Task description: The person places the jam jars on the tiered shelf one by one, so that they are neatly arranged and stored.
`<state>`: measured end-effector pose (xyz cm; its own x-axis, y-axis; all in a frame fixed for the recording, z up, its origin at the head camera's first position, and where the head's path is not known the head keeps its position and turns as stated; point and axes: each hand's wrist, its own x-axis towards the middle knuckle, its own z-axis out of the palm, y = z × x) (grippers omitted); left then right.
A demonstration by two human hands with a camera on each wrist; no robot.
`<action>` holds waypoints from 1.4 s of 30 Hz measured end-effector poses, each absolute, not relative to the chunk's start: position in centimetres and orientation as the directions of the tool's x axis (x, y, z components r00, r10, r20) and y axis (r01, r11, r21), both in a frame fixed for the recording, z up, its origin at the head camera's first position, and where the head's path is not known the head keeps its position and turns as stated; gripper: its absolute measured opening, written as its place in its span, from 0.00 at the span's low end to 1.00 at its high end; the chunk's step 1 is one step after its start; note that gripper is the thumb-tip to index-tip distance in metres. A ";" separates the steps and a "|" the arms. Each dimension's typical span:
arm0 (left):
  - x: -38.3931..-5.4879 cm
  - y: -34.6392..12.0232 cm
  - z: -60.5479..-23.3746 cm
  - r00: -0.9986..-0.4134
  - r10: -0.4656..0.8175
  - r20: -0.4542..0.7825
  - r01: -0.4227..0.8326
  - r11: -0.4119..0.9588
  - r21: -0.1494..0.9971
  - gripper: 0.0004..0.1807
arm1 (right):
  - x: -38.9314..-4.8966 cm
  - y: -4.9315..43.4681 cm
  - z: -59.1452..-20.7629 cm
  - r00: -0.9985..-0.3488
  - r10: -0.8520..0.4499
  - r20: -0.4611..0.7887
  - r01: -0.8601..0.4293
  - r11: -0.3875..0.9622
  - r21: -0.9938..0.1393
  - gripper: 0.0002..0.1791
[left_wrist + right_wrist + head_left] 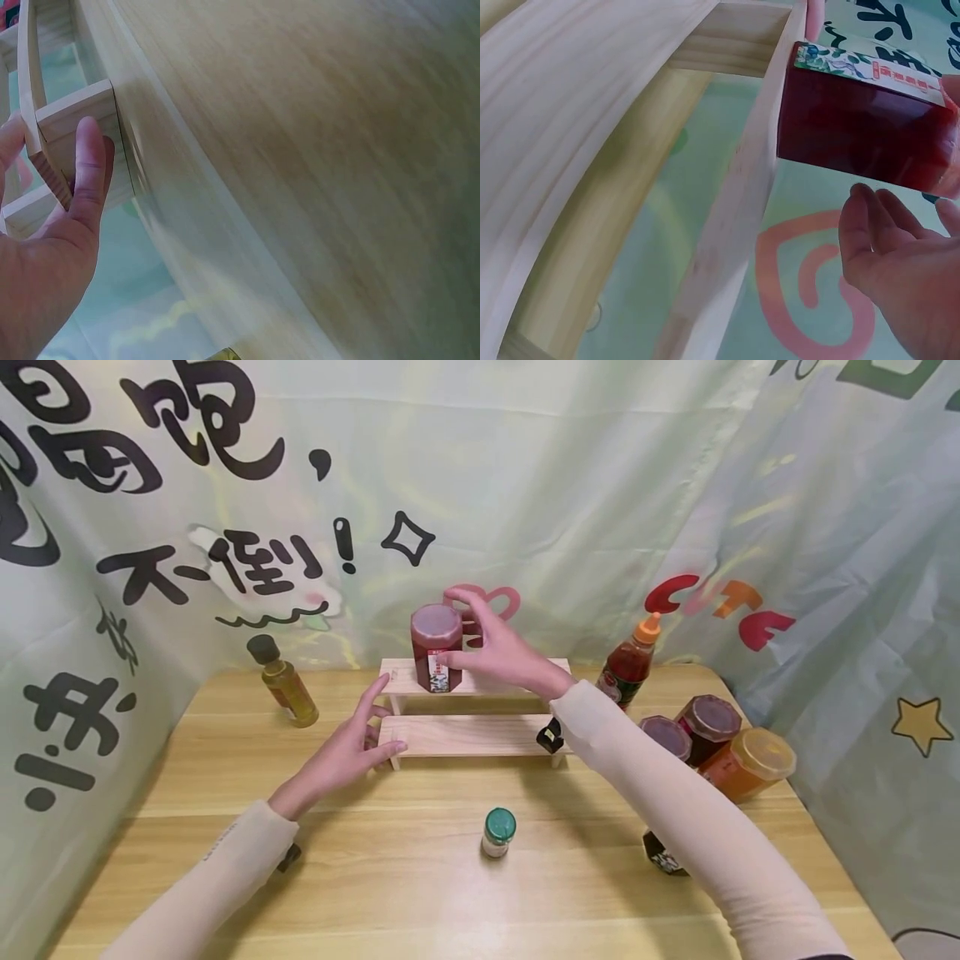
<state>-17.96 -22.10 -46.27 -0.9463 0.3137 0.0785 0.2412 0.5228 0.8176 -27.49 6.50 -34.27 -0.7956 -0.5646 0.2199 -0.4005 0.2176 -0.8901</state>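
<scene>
The dark red jar (426, 647) is upright on the left part of the upper shelf (401, 675) of a wooden rack (472, 735), near that shelf's front edge; its long axis is vertical, the pale lid on top and the base down, and its label (438, 675) faces the person. The right hand (498, 652) holds it from the right, thumb on the label side and index finger reaching up by the lid, while in the right wrist view the remaining fingers curve beside the jar with a gap between them and its wall. The rack's own length runs left to right across the table (375, 885), its higher level at the back. The left hand (352, 743) grips the rack's left end, thumb along the lower level and index finger pointing up toward the upper one; the left wrist view shows the plank's end between its digits. To the left, a slim yellow bottle (288, 693) stands with its dark cap up, and a small green-capped shaker (498, 833) stands in front of the rack. Right of the rack, a red sauce bottle (628, 668) stands with its orange nozzle upward, partly behind the right sleeve (675, 802), near two dark jars (708, 720) and an amber jar (753, 762), all lid up.
</scene>
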 end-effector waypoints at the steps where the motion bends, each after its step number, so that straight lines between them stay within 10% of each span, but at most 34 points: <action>1: -18.0 -22.1 -46.3 -0.945 0.316 0.083 0.246 0.521 0.818 0.63 | -27.4 6.7 -34.2 -0.797 -0.562 0.222 -0.400 0.215 -0.891 0.54; 42: -18.3 -22.4 -46.7 -0.937 0.342 0.077 0.245 0.483 0.841 0.62 | -16.6 20.7 -31.5 -0.929 -0.310 0.203 -0.297 0.294 -0.908 0.37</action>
<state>-18.26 -22.43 -46.70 -0.9367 0.3417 0.0766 0.2448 0.4825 0.8410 -16.63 20.72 -31.49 -0.9288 -0.3098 0.2032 -0.2970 0.2944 -0.9084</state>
